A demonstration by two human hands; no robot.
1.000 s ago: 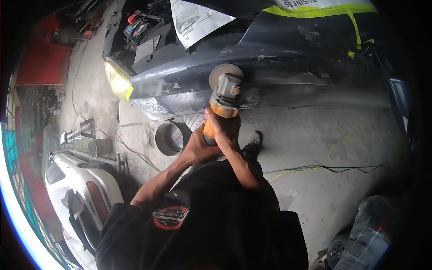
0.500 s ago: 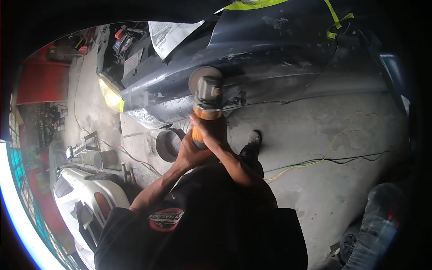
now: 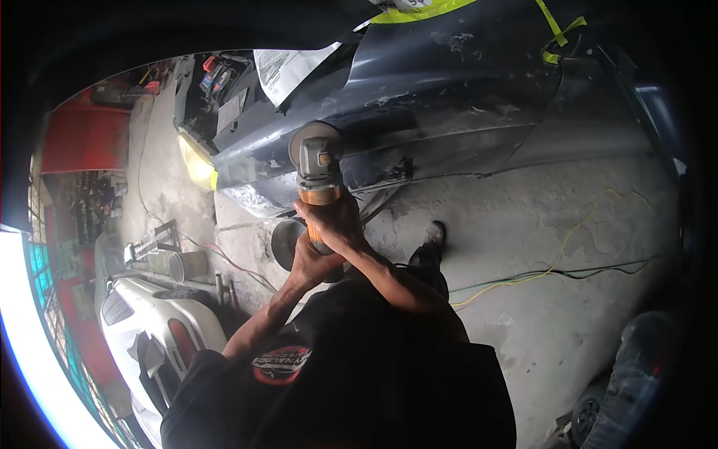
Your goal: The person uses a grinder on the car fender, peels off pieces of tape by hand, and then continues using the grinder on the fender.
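Note:
Both of my hands are closed around an orange and grey power tool (image 3: 319, 196) with a round disc (image 3: 308, 139) at its far end. My right hand (image 3: 334, 224) wraps the orange body near the head. Farther back, my left hand (image 3: 308, 262) grips the rear end. The disc lies over the dark car body panel (image 3: 449, 97), which has scuffed, pale patches; whether it touches the surface cannot be made out.
A headlight edged with yellow tape (image 3: 196, 161) is at the panel's left end. Paper (image 3: 288, 73) covers part of the car. Below stand a bucket (image 3: 286, 241) and a white car (image 3: 161, 318). A yellow cable (image 3: 557, 258) crosses the floor.
The power tool and both my hands have moved left along the panel. The car and floor have shifted slightly right in view.

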